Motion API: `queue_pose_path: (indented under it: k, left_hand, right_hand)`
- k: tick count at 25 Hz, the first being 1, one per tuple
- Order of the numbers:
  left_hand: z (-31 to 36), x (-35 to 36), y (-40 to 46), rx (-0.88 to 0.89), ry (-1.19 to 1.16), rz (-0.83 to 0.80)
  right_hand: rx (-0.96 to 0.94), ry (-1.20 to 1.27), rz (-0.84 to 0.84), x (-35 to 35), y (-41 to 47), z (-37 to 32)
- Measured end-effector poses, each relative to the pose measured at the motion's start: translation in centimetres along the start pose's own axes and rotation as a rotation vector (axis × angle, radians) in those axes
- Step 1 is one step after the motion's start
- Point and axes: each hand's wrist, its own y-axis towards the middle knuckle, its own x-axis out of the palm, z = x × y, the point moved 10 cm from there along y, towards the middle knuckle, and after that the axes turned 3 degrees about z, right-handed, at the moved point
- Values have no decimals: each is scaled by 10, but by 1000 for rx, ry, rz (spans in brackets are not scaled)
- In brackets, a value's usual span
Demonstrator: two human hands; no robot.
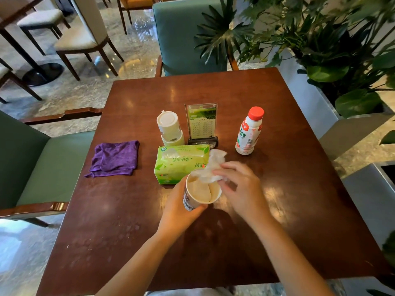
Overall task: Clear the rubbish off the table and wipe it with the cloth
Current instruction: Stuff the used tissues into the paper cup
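Observation:
My left hand (178, 207) grips a white paper cup (201, 194), tilted towards me above the dark wooden table (288, 210). My right hand (239, 186) pinches a crumpled white tissue (210, 167) at the cup's rim, part of it inside the cup. A folded purple cloth (114, 159) lies flat on the table's left side, apart from both hands. A white drink bottle with a red cap (249, 131) stands upright to the right.
A green tissue pack (179, 162) lies just behind the cup. A white lidded container (171, 129) and a menu stand (202, 124) are at the table's middle. Green chairs (32, 167) sit left and behind. A planter (333, 82) borders the right edge. Water droplets (102, 240) speckle the near left.

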Motion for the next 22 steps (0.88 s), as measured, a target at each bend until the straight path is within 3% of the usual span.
queue_pose_path:
  k: [5,11,17,19,22]
  left_hand:
    - [8,-6,-1,-1,-56,-16]
    - [-1,-14,-4,4,-78,-8]
    - [-1,-12,-6,64,23,-31]
    - [1,-11,-5,69,8,-37]
    - [-6,-18,-3,27,-23,16]
  right_hand:
    - [-185,-105,-259,47,-32,-27]
    - [-302,-182,-345,48,-49,-44]
    - [-299,-315,-469,70,-42,-36]
    - [-317,-301,-463,70,-42,-36]
    - [-338,-213,-268,40,-28,-33]
